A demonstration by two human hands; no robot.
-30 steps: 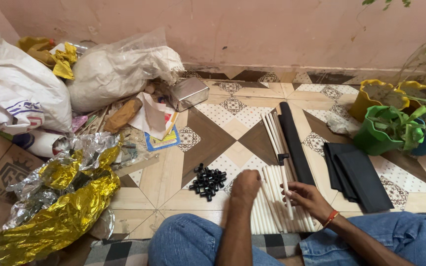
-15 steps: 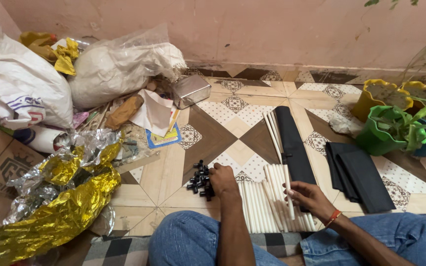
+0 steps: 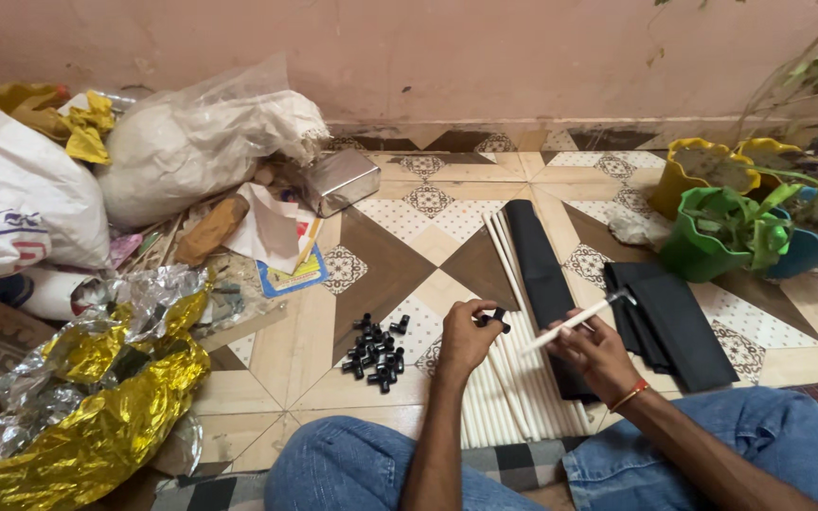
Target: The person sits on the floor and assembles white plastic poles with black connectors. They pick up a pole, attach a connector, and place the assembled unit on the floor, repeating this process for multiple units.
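Hands: left hand (image 3: 466, 336) closed around a small black connector (image 3: 496, 319), pinched at the fingertips; right hand (image 3: 596, 348) wrapped around a thin white rod (image 3: 575, 322), held slanted with a dark fitting (image 3: 625, 297) already seen on its far tip
Gap: connector and near end of the rod are held close but apart; not yet joined
Step in hand: judged to be the fitting of a connector onto the bare near end of the rod; pick-up looks done, alignment not yet
Next move calls for: the socket to be turned toward the rod end; the two to be lined up on one axis; a straight push to be given while the rod is gripped firmly; which opening of the connector faces the rod cannot be told
Supply, connectors: heap of black connectors (image 3: 376, 352) lies on the tiled floor (image 3: 381, 274), just left of the left hand
Supply, rods: bundle of white rods (image 3: 513, 397) lies flat under and between the hands, running away toward the wall
Dark pieces: long black strip (image 3: 534, 260) is laid beside the rods; stack of black sheets (image 3: 669, 322) is set to the right of it
Surroundings: crumpled gold and silver foil (image 3: 97, 397) at lower left; white sacks (image 3: 191, 156) against the wall; metal box (image 3: 341, 180) near them; green plant pot (image 3: 707, 246) at right
Legs: blue jeans (image 3: 750, 445) seen at the bottom edge; person is seated on the floor
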